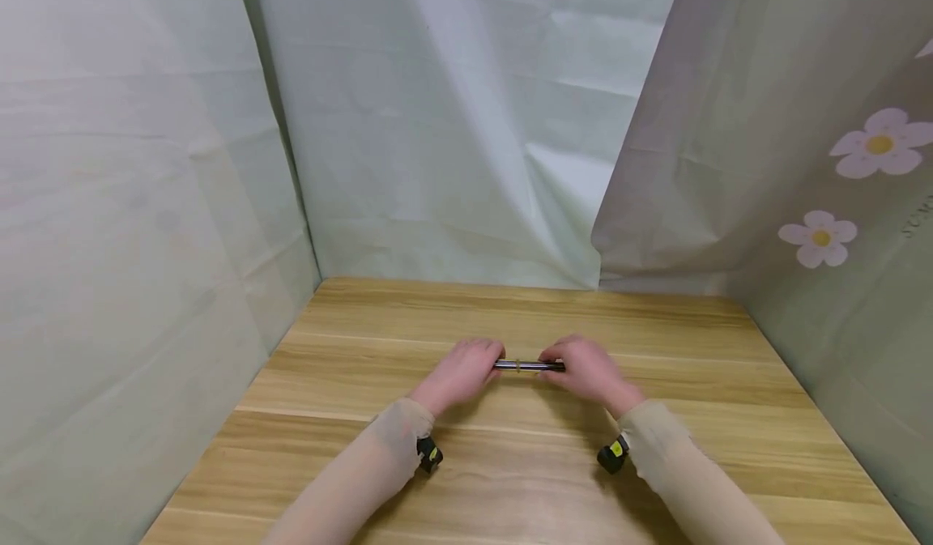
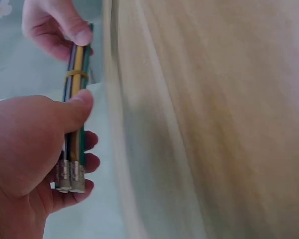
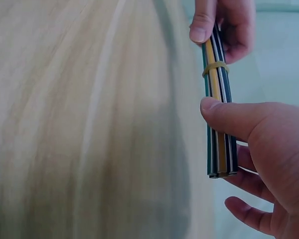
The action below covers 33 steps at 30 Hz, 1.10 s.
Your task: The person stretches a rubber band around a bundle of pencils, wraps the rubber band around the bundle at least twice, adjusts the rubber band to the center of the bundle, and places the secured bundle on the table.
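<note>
A bundle of pencils (image 1: pixel 526 365) lies crosswise between my two hands, with green, yellow and dark striped barrels. Around its middle runs a tan rubber band (image 2: pixel 76 73). My left hand (image 1: pixel 466 368) grips the end with the metal ferrules (image 2: pixel 70 172), thumb on top and fingers beneath. At the opposite, flat-cut end, my right hand (image 1: pixel 589 371) pinches the bundle (image 3: pixel 220 149) between thumb and fingers. In the right wrist view the lower fingers of that hand spread away from the pencils.
Under the hands is a wood-grain table (image 1: pixel 496 480). Pale cloth or paper sheets (image 1: pixel 452 124) hang along its back and sides, with white flowers (image 1: pixel 818 239) printed on the right one. Small black devices (image 1: pixel 430 454) are strapped at both wrists.
</note>
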Each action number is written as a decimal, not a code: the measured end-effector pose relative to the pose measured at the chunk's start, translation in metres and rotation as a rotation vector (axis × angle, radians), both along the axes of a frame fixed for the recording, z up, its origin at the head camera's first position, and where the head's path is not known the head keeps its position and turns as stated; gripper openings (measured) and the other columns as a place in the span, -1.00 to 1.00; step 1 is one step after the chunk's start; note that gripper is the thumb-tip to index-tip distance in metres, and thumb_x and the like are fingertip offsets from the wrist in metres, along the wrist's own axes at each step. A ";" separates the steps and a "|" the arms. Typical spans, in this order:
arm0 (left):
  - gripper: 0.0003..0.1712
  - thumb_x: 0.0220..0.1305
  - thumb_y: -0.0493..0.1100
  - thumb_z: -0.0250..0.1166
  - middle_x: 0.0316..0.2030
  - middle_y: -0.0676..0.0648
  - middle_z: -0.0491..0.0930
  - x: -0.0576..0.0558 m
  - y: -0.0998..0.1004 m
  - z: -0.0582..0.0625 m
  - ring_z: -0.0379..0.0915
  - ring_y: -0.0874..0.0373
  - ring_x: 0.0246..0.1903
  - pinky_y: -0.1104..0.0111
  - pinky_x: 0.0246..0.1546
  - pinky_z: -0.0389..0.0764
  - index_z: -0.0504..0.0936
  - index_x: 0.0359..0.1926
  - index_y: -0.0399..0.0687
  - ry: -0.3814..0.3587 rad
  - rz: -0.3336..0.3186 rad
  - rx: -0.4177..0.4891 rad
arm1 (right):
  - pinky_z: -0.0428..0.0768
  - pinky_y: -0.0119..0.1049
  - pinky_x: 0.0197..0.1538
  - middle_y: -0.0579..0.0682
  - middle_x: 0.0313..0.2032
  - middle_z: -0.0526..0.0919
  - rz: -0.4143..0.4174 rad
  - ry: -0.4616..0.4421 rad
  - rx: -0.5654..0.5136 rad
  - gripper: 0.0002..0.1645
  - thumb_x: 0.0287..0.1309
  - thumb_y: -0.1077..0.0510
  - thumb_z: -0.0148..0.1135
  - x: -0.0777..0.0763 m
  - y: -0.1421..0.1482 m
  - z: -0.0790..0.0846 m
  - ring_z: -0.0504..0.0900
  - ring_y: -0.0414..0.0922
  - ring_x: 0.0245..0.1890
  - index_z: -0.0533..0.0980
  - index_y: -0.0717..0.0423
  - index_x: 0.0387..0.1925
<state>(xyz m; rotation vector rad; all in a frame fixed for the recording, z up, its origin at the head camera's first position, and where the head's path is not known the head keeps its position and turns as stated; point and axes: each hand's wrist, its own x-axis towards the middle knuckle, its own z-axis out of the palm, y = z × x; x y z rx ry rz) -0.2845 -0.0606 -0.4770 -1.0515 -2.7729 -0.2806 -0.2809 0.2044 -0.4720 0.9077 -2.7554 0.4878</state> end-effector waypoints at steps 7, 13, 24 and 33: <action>-0.76 0.43 -0.06 0.46 -0.28 0.01 0.61 -0.012 0.006 0.000 0.60 0.06 -0.22 0.11 -0.14 0.63 0.59 -0.09 -0.04 -0.019 0.046 -0.015 | 0.66 -0.05 -0.08 -0.19 -0.27 0.73 -0.076 -0.057 0.024 -0.74 0.21 -0.04 0.62 -0.009 -0.004 -0.008 0.68 -0.11 -0.22 0.79 -0.04 -0.14; -0.72 0.41 0.03 0.47 -0.22 0.03 0.61 -0.021 0.009 -0.007 0.60 0.03 -0.10 0.02 -0.01 0.60 0.60 -0.08 0.01 -0.044 0.118 -0.055 | 0.65 0.00 0.00 -0.12 -0.20 0.77 -0.094 -0.070 0.038 -0.74 0.21 -0.03 0.61 -0.014 -0.007 -0.013 0.70 -0.03 -0.13 0.80 -0.04 -0.12; -0.71 0.41 0.09 0.47 -0.21 0.03 0.58 -0.024 0.006 -0.013 0.57 0.01 -0.04 0.04 0.02 0.56 0.61 -0.11 0.05 -0.087 0.148 -0.060 | 0.65 0.00 0.01 -0.08 -0.15 0.76 -0.099 -0.087 0.044 -0.75 0.22 -0.01 0.60 -0.017 -0.008 -0.018 0.69 -0.02 -0.10 0.81 -0.05 -0.12; -0.53 0.41 0.10 0.47 0.02 -0.06 0.62 -0.024 -0.002 -0.013 0.54 -0.04 0.12 -0.02 0.16 0.53 0.60 0.16 -0.04 -0.115 0.142 -0.046 | 0.64 0.01 0.07 -0.05 -0.10 0.74 -0.063 -0.087 0.057 -0.64 0.25 -0.02 0.58 -0.016 -0.001 -0.019 0.69 -0.01 -0.07 0.76 0.02 0.02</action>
